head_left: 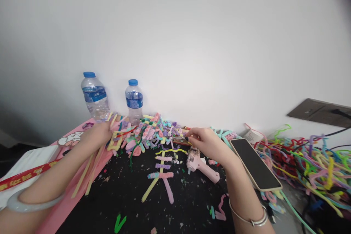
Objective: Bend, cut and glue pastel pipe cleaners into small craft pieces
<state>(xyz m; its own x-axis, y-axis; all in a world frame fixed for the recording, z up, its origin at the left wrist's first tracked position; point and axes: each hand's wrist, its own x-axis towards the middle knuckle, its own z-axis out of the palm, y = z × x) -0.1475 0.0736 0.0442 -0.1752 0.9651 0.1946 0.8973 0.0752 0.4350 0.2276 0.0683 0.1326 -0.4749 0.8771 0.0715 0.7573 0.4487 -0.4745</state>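
My left hand (99, 135) reaches forward to the left edge of a heap of bent pipe-cleaner pieces (149, 131). Its fingers are closed round yellow pipe cleaners (90, 170) that trail back along my forearm. My right hand (206, 142) is pinched shut on a thin stick-like thing (175, 139) that I cannot make out, held over the heap's right side. Just below that hand lies a pink glue gun (201, 166). A figure of yellow, pink and purple pipe cleaners (161, 173) lies flat on the black mat (131, 204).
Two water bottles, one on the left (94, 97) and one on the right (134, 101), stand by the white wall. A phone (255, 163) lies face up at the right, beside a large tangle of coloured pipe cleaners (307, 161). A pink sheet (68, 193) and red ribbon (24, 176) lie at the left.
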